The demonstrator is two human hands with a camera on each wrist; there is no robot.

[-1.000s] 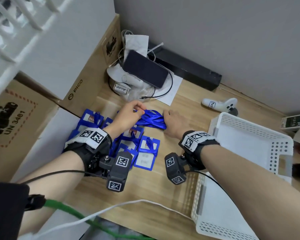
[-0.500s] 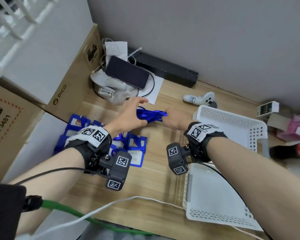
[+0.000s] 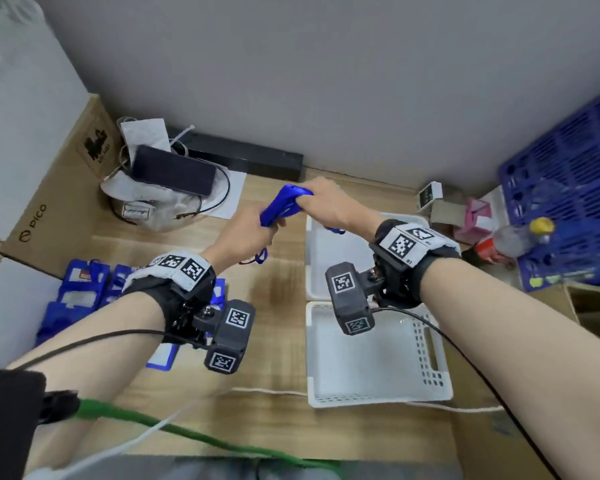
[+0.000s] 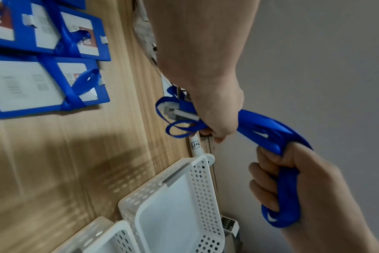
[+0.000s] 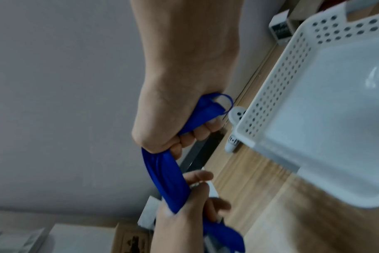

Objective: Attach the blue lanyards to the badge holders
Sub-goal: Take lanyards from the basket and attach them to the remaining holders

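Observation:
A bundle of blue lanyards [image 3: 284,204] is held in the air above the wooden desk, stretched between both hands. My left hand [image 3: 246,233] grips its lower end, with loose loops [image 4: 177,126] hanging below the fist. My right hand [image 3: 323,202] grips the upper end in a closed fist [image 5: 173,130]. The bundle [image 5: 169,176] runs taut between the two fists. Several blue badge holders [image 3: 80,292] with lanyards on them lie in a pile at the desk's left; they show close up in the left wrist view [image 4: 48,82].
Two white perforated baskets [image 3: 430,372] sit on the right of the desk. A cardboard box [image 3: 49,202], a phone on clutter [image 3: 174,174] and a black bar [image 3: 250,159] line the back left. A blue crate [image 3: 568,202], bottle and small boxes stand at far right.
Both hands have lifted the lanyard bundle off the desk and moved it up and to the right, away from the badge holders. The head view has swung right.

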